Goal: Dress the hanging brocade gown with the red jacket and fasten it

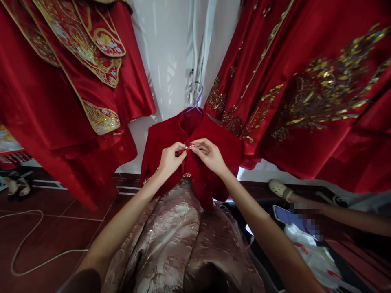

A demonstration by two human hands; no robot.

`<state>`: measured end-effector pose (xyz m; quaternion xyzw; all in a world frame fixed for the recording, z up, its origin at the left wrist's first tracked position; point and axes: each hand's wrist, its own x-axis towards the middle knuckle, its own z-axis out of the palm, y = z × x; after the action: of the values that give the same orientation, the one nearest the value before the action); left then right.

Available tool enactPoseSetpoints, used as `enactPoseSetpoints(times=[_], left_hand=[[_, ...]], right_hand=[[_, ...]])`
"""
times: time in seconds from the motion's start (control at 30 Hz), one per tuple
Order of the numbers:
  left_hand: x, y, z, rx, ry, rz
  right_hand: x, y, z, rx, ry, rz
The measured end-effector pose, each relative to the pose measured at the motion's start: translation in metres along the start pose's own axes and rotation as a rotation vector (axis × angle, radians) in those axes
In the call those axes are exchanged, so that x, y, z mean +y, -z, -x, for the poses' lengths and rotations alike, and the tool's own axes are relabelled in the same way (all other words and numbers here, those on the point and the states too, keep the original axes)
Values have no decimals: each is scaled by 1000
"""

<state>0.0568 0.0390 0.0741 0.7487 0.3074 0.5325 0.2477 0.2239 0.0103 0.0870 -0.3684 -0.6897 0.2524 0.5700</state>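
- Hanging at the far left, a red embroidered robe point(61, 81) falls toward the dark floor point(61, 219); a white cord point(27, 240) loops across the floor below it, and a pair of sandals point(18, 185) sits at the picture's edge.
- The left hand point(170, 158) is closed in a narrow pinch on the front edge of the red velvet jacket point(159, 142), fingertips right beside the fastening.
- The clasp point(188, 147), small and gold, lies on the jacket's front just below the collar, between the two hands; its halves meet, but I cannot tell whether they are hooked, so this closure looks in progress, not finished.
- The jacket hangs on a purple hanger point(198, 99) against the white wall, over a champagne brocade skirt point(171, 236).
- The right hand point(209, 155) has thumb and fingertips pinched on the clasp.
- A second red robe point(305, 89) presses against the jacket's right side; room is tight there, looser low on the left.
- At the far right another person's foot point(279, 188), a phone point(287, 215) and a white bag point(314, 252) crowd the floor.
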Motion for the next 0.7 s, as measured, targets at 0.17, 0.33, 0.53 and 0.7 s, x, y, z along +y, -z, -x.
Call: enactPoseSetpoints(times=[0.17,0.33,0.53,0.7], left_hand=[[13,6,-1,-74,-106,-162],[21,10,-6,-110,-163,-211],[22,13,-12,-160,-185,-320],[25,15,-14,-212,-222,-374]], right_hand=[[-6,-3,0,42,8,80],[-12,-7,4,113,22,105],[-11,-5,6,131,39,79],[-8,-3,3,90,31,104]])
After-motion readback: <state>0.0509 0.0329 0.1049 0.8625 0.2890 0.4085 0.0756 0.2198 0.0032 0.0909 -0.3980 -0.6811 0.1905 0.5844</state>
